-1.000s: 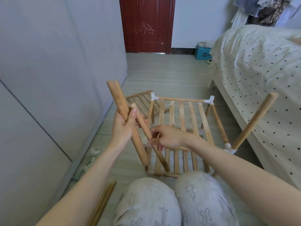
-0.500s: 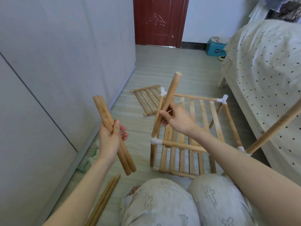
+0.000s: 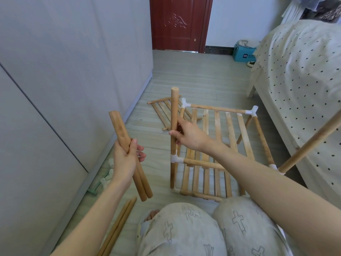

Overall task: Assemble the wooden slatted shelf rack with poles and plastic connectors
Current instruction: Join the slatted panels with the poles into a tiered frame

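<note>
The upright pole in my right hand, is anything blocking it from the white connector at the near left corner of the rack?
Nothing visible blocks it. The right hand grips the upright pole, whose lower end already meets the white connector at the rack's near left corner. The left hand holds two spare poles off to the side.

A slanting pole (image 3: 311, 143) at right runs off the frame's edge, while two thin sticks (image 3: 118, 226) vanish below it, and small white connectors (image 3: 110, 163) by the wall stay indistinct.
</note>
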The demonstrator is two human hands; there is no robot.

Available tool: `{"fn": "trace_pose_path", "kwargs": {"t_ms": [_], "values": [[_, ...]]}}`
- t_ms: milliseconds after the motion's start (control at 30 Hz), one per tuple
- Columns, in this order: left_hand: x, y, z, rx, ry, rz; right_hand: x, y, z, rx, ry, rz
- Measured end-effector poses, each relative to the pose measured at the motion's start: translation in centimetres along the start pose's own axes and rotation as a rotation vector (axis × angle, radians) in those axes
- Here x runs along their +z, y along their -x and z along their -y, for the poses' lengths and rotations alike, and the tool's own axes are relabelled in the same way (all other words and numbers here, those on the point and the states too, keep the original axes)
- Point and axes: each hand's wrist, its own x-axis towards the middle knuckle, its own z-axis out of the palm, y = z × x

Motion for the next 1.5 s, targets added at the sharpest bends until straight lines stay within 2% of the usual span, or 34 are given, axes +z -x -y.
{"fn": "trace_pose_path", "kwargs": {"t_ms": [233, 633, 733, 867, 1000, 1100, 1167, 1233, 1300, 1433, 1500], "values": [[0.7, 0.6, 0.3, -0.02, -0.008, -0.001, 0.4, -0.8, 0.0, 0.02, 0.045, -0.01], [-0.6, 0.1, -0.9, 0.007, -0.011, 0.002, -1.4, 0.6, -0.3, 0.09, -0.067, 0.203], [-1.1, 0.6, -0.9, 0.001, -0.071, 0.06, -2.2, 2.7, -0.9, 0.092, -0.056, 0.223], [-0.7, 1.5, 0.0, 0.023, -0.226, 0.186, -3.6, 7.4, -2.9, 0.127, -0.202, 0.235], [0.9, 2.0, 1.3, 0.014, -0.279, 0.314, -4.1, 13.0, -5.6, 0.143, -0.339, 0.074], [3.2, 2.2, 2.3, 0.019, -0.381, 0.428, -4.0, 15.9, -7.4, 0.21, -0.367, -0.114], [5.0, 2.5, 2.7, 0.026, -0.435, 0.498, -3.7, 17.5, -8.5, 0.305, -0.522, -0.283], [7.0, 2.7, 3.0, 0.105, -0.536, 0.596, -3.6, 18.8, -9.6, 0.375, -0.669, -0.487], [9.0, 2.8, 3.2, 0.242, -0.683, 0.723, -3.9, 19.6, -10.3, 0.375, -0.734, -0.613], [13.0, 2.6, 3.7, 0.59, -1.021, 0.959, -4.4, 19.6, -11.1, 0.31, -0.731, -0.585], [15.1, 2.4, 4.1, 0.681, -1.178, 1.045, -4.5, 19.4, -11.4, 0.282, -0.712, -0.558]]}}
